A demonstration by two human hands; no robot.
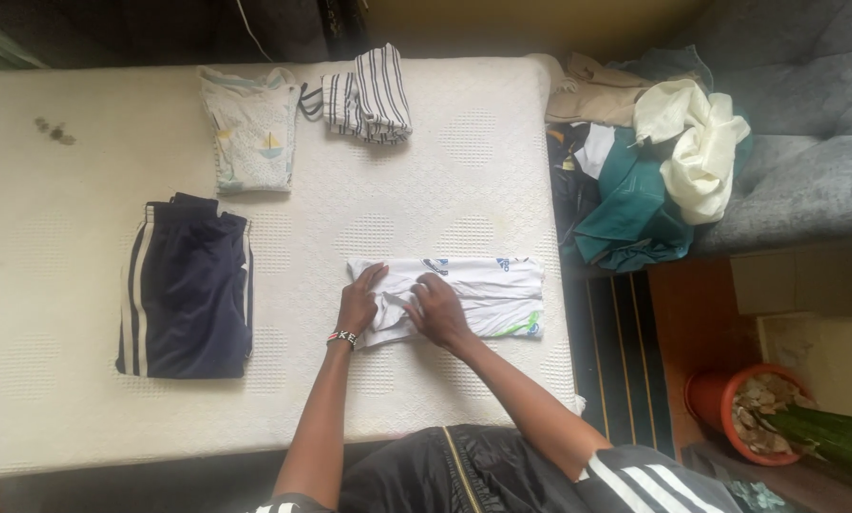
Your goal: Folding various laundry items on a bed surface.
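Observation:
A white garment (488,290) with blue and green prints lies partly folded on the white mattress (46,256), near its front right. My left hand (359,299) rests flat on the garment's left end, fingers spread, a beaded band at the wrist. My right hand (435,309) presses on the bunched cloth just beside it, fingers curled into the fabric.
Folded navy trousers with white stripes (187,285) lie to the left. A folded pale printed top (252,133) and a folded striped piece (369,95) sit at the far edge. A heap of unfolded clothes (654,152) lies on a grey sofa to the right. An orange pot (730,404) stands on the floor.

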